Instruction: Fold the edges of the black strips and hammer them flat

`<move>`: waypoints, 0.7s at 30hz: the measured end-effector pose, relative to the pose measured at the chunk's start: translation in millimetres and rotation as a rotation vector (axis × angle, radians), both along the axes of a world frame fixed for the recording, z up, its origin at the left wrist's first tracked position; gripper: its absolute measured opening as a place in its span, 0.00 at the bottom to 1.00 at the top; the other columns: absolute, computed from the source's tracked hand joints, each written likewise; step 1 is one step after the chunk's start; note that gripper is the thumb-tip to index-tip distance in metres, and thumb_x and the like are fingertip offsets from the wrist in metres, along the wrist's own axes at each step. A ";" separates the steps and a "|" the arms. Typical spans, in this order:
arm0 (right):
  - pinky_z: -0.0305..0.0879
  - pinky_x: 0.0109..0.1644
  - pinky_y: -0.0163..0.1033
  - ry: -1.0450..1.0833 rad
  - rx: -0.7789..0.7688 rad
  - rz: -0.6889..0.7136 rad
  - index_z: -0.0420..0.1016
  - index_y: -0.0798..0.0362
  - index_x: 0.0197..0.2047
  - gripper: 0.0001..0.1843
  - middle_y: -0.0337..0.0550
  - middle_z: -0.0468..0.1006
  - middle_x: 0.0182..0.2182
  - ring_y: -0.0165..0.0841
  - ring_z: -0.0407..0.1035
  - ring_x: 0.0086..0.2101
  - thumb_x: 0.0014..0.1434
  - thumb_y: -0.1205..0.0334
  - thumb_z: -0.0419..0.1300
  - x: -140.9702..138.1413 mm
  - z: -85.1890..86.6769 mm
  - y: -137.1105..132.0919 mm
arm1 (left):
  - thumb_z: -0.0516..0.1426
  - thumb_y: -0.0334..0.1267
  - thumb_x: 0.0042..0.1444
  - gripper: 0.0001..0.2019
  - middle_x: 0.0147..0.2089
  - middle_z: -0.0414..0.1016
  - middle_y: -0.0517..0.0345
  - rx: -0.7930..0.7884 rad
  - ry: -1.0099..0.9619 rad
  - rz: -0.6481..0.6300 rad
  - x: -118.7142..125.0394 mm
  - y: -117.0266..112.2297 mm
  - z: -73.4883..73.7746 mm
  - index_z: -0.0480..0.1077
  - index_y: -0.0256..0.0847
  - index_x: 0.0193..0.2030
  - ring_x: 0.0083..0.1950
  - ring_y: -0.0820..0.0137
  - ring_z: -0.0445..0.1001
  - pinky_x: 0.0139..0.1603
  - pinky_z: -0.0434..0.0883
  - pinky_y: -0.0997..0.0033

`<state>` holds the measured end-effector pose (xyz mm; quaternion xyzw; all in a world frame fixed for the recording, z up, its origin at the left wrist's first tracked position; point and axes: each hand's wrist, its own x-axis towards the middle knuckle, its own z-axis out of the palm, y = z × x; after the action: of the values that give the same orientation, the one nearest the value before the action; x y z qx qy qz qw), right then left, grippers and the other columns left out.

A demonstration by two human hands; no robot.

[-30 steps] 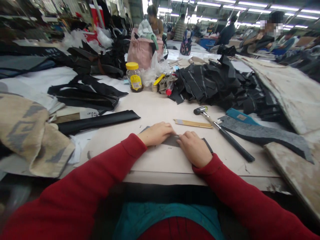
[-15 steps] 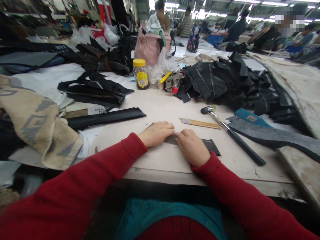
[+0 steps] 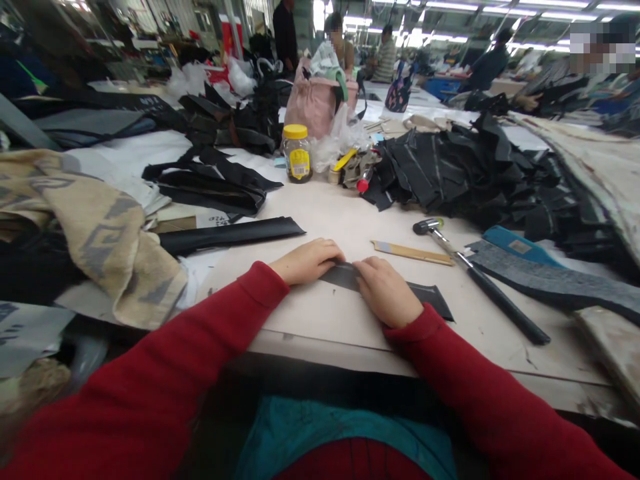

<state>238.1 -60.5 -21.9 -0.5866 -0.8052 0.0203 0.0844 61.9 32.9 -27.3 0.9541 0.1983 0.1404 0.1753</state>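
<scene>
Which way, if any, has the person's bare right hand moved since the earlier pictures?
Yes: judged against the black-handled hammer, the bare right hand has shifted left along the flat dark-grey strip, exposing more of its right end.

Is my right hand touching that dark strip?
Touching. The head view shows the right hand lying across the dark strip, which emerges either side.

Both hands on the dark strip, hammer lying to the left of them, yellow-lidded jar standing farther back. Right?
One slip: the hammer lies to the right of the hands, as the head view shows. The rest holds: left hand and right hand on the dark strip, jar farther back.
</scene>
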 end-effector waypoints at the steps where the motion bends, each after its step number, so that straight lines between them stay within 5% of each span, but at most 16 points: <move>1: 0.59 0.44 0.40 0.017 -0.009 0.010 0.69 0.57 0.42 0.12 0.49 0.70 0.37 0.36 0.62 0.40 0.57 0.73 0.49 -2.2 -0.6 2.1 | 0.49 0.27 0.56 0.10 0.42 0.70 0.53 0.010 0.002 0.002 0.3 -1.3 0.2 0.68 0.37 0.42 0.45 0.69 0.66 0.51 0.63 0.68; 7: 0.59 0.40 0.41 -0.147 0.035 0.060 0.71 0.58 0.39 0.12 0.52 0.69 0.35 0.39 0.61 0.37 0.57 0.75 0.48 -17.4 0.6 4.3 | 0.47 0.29 0.59 0.12 0.44 0.69 0.52 0.115 0.063 -0.019 -1.0 -3.0 -1.9 0.69 0.38 0.42 0.46 0.67 0.65 0.51 0.62 0.66; 11: 0.59 0.38 0.41 -0.216 0.054 0.060 0.71 0.57 0.36 0.11 0.52 0.69 0.33 0.40 0.61 0.36 0.60 0.70 0.48 -20.7 1.2 4.1 | 0.50 0.30 0.58 0.10 0.44 0.70 0.52 -0.014 0.001 -0.022 -10.7 6.4 -2.3 0.69 0.37 0.44 0.47 0.69 0.66 0.52 0.62 0.68; 16: 0.60 0.43 0.41 -0.122 0.032 0.000 0.71 0.57 0.39 0.09 0.51 0.70 0.36 0.39 0.63 0.38 0.59 0.66 0.51 -18.4 3.5 9.8 | 0.53 0.28 0.53 0.14 0.45 0.69 0.52 -0.146 -0.067 0.050 -24.0 17.3 -3.3 0.67 0.36 0.47 0.48 0.69 0.67 0.52 0.63 0.68; 21: 0.58 0.48 0.39 0.074 -0.073 0.049 0.68 0.58 0.49 0.17 0.50 0.70 0.40 0.37 0.63 0.42 0.55 0.71 0.52 -15.8 3.3 20.0 | 0.52 0.25 0.51 0.14 0.44 0.70 0.52 -0.125 -0.068 0.034 -23.5 16.6 -5.3 0.68 0.36 0.46 0.48 0.69 0.66 0.52 0.62 0.68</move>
<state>222.3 -40.5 -18.6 -0.5681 -0.8145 0.0732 0.0921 38.4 49.4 -32.5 0.9324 0.2170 0.1629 0.2388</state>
